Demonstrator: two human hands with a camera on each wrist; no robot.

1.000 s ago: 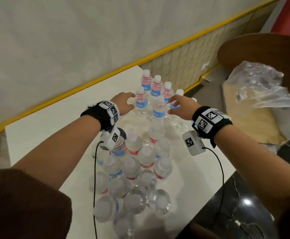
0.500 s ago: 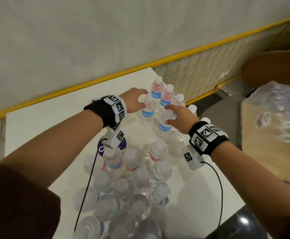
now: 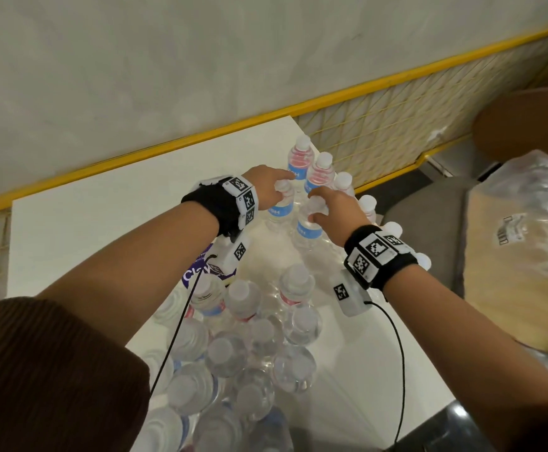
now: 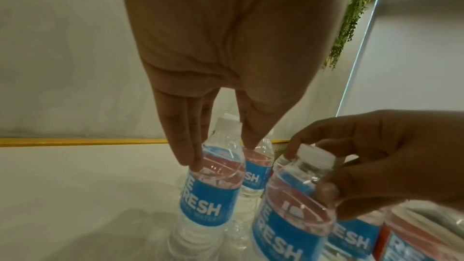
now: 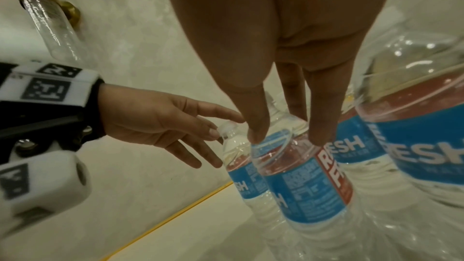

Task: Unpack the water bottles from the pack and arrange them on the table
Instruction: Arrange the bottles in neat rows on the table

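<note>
On the white table [image 3: 119, 207], two blue-labelled water bottles stand upright side by side near the far right corner. My left hand [image 3: 275, 187] is on top of the left bottle [image 3: 280, 210]. In the left wrist view the neck of that bottle [image 4: 211, 192] sits pinched between thumb and fingers [image 4: 185, 146]. My right hand [image 3: 318, 207] grips the right bottle [image 3: 308, 228] by its cap and neck. Its fingers [image 4: 376, 156] curl round that bottle [image 4: 288, 215]. The right wrist view shows the same bottle [image 5: 308, 186] under my thumb and fingers.
Several more bottles [image 3: 321, 171] stand in a row along the table's right edge. A torn pack of wrapped bottles [image 3: 249, 337] fills the near table. A yellow mesh fence [image 3: 380, 125], a round brown seat [image 3: 526, 125] and a clear plastic bag [image 3: 533, 223] lie to the right.
Both hands have closed in from the sides onto the tops of the two blue-labelled bottles, now covering their caps. The head view has tilted down and turned left.
</note>
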